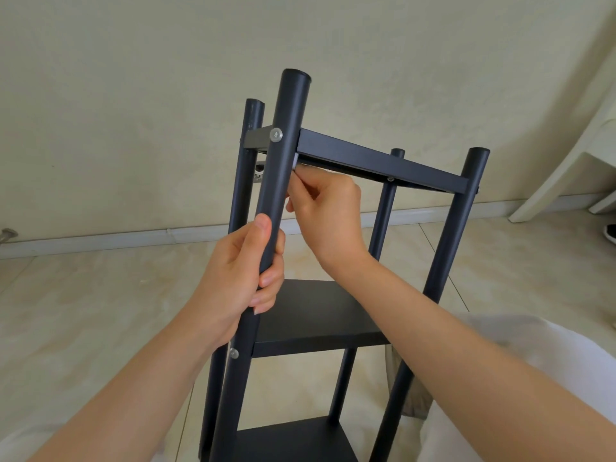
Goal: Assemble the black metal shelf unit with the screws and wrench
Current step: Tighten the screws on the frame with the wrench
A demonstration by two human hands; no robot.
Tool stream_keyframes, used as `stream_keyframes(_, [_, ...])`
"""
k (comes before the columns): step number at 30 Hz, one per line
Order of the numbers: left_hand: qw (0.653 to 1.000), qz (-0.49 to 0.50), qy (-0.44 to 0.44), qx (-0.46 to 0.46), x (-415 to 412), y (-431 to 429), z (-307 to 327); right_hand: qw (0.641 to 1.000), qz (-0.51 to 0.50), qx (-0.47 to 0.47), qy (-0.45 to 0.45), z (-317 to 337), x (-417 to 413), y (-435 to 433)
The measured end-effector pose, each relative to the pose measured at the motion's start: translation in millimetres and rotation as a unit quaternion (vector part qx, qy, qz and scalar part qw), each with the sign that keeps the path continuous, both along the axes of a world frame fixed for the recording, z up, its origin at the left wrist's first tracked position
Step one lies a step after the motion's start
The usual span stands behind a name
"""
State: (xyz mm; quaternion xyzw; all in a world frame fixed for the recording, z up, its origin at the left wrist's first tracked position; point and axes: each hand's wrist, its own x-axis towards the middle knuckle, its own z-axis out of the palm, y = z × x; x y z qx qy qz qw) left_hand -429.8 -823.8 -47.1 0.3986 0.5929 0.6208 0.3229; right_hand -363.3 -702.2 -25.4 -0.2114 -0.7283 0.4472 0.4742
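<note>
The black metal shelf unit [320, 315] stands upright in front of me, with four round posts and three shelves. My left hand [240, 278] is wrapped around the near left post [283, 155], below a silver screw head [276, 135] at the top shelf's corner. My right hand [328, 215] reaches under the top shelf [380, 158] just behind that post, fingers pinched on something small and pale that I cannot make out. A second screw head [234, 353] shows lower on the same post, at the middle shelf. No wrench is visible.
The unit stands on a pale tiled floor [83, 311] near a cream wall with a white skirting board [100, 236]. A white plastic chair [566, 161] stands at the right. A dark shoe [610, 233] shows at the right edge. My white-clad knee [550, 361] is at lower right.
</note>
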Motion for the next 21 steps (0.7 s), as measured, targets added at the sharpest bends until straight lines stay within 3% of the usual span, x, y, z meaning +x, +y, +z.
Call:
stream_keyframes(10, [1.000,0.007,-0.012,-0.004,-3.9,-4.3,-2.6,0.997,-0.027,0.033,0.071,-8.9,-19.2,-1.8])
stream_keyframes(17, [1.000,0.017,-0.015,-0.006,-7.5,-5.7,-3.2,1.000,0.000,0.000,-0.028,-6.5,-17.7,-6.6])
stream_keyframes(21, [1.000,0.022,-0.018,-0.003,-7.2,-5.9,-3.2,0.998,0.015,-0.048,-0.035,0.0,-9.8,-5.6])
